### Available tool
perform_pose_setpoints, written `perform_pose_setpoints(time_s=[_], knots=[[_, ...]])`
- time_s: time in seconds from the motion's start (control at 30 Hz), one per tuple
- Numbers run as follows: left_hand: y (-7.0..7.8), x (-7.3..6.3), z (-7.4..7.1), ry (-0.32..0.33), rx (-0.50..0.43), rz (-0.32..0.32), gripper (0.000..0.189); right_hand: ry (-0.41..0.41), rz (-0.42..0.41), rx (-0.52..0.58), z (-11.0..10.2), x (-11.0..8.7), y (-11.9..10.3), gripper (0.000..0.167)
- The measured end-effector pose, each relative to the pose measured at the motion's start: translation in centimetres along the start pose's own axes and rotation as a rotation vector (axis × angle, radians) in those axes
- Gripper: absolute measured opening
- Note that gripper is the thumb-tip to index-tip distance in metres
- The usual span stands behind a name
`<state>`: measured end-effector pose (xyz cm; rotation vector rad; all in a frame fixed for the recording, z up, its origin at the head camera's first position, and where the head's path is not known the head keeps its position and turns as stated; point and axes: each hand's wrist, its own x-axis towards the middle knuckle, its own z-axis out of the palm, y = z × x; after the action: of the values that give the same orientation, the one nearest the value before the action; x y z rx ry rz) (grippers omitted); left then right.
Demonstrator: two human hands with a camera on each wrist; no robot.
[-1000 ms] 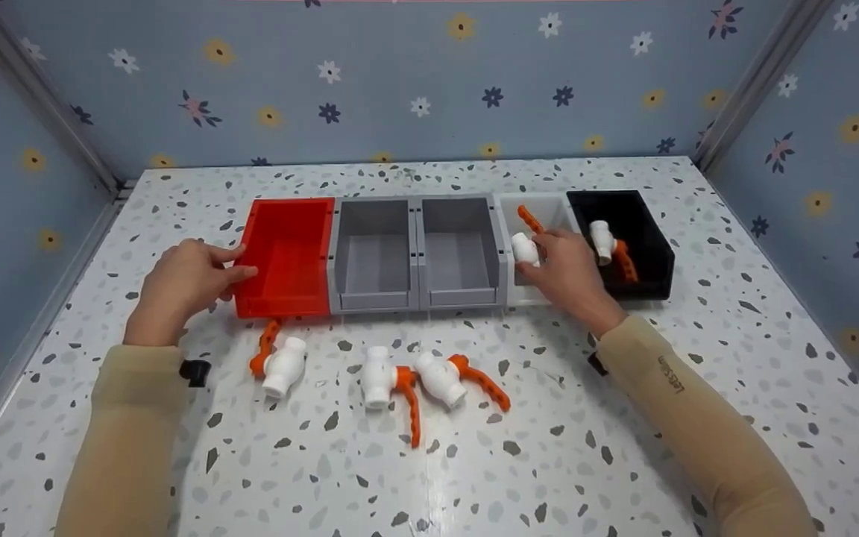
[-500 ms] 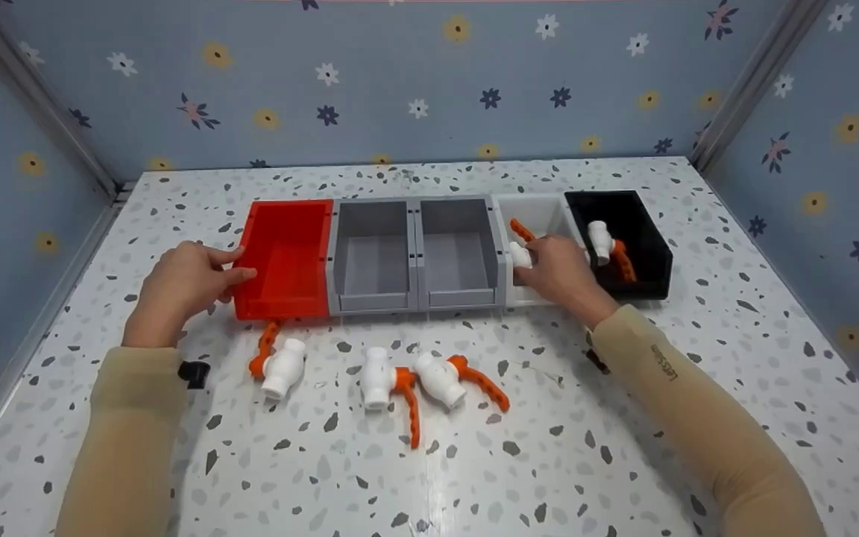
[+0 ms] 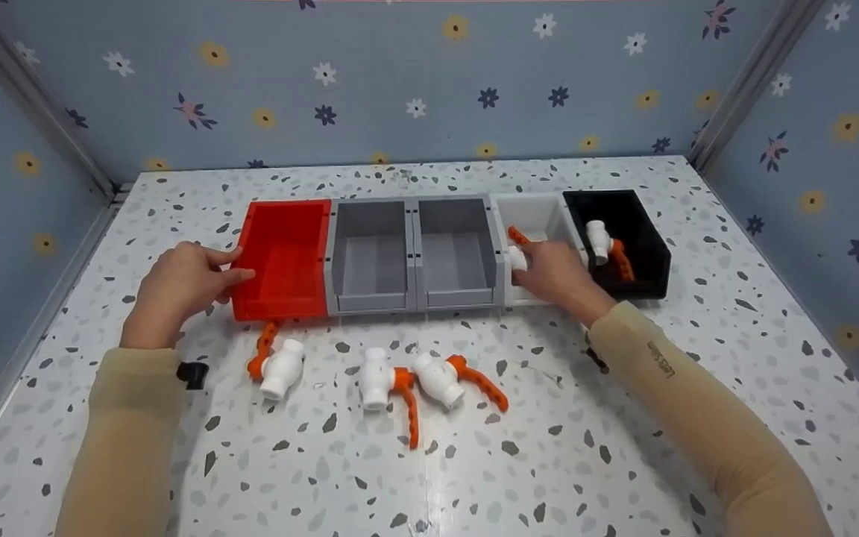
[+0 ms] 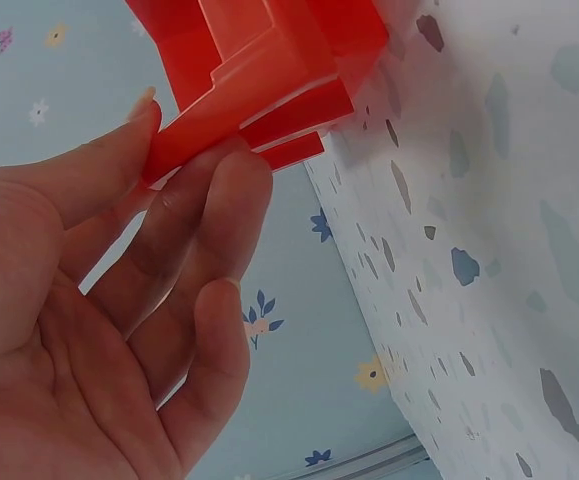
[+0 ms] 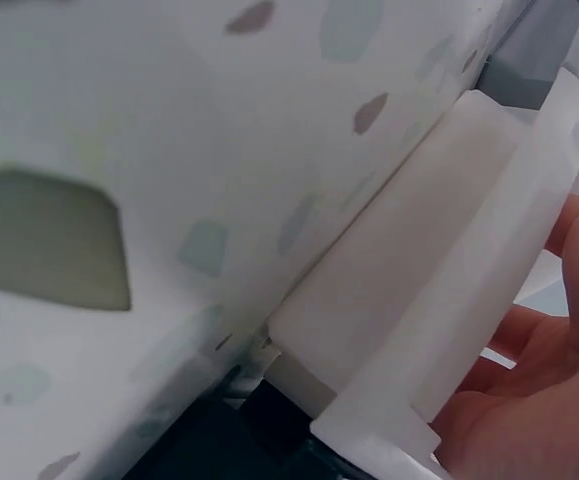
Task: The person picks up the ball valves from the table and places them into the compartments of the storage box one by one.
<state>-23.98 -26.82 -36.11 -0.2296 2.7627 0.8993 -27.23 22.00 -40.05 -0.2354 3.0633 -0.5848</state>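
My left hand (image 3: 187, 287) pinches the left side wall of a red bin (image 3: 280, 309), thumb on one side and fingers on the other; the left wrist view shows this close up. Inside the white bin (image 3: 537, 209) my right hand (image 3: 560, 276) grips a white ball valve (image 3: 517, 259) with an orange lever, low in the bin. The hand partly covers that valve, and the right wrist view hides it behind the bin's wall. A second ball valve (image 3: 599, 242) lies in the black bin (image 3: 649, 261) at the right end.
Two grey bins (image 3: 373, 300) stand between the red and white ones, all in one row. Several things lie in front: a left ball valve (image 3: 282, 369), a middle ball valve (image 3: 376, 380) and a right ball valve (image 3: 438, 380). A flowered wall (image 3: 414, 74) rises behind.
My right hand has lowered the ball valve deeper into the white bin, moving slightly left and towards me. The left hand keeps its hold on the red bin.
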Motion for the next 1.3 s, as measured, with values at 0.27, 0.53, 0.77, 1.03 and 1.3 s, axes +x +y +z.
perform_pose_setpoints(time_s=[0.27, 0.53, 0.77, 1.03, 1.3], knots=[[-0.1, 0.0, -0.1, -0.001, 0.010, 0.009, 0.069, -0.025, -0.002, 0.001, -0.4, -0.3, -0.2, 0.039], [0.0, 0.1, 0.1, -0.014, 0.024, 0.011, 0.069, -0.075, -0.027, -0.013, -0.9, -0.7, -0.4, 0.040], [-0.1, 0.2, 0.0, -0.008, 0.011, 0.010, 0.069, -0.036, -0.085, 0.012, -1.5, -1.3, -0.4, 0.026], [0.0, 0.0, -0.1, -0.010, -0.003, -0.008, 0.069, -0.034, -0.092, 0.019, -2.1, -2.7, -0.6, 0.028], [-0.1, 0.1, 0.1, 0.001, 0.006, 0.002, 0.068, -0.077, -0.132, 0.036, -2.8, -4.2, -1.1, 0.043]])
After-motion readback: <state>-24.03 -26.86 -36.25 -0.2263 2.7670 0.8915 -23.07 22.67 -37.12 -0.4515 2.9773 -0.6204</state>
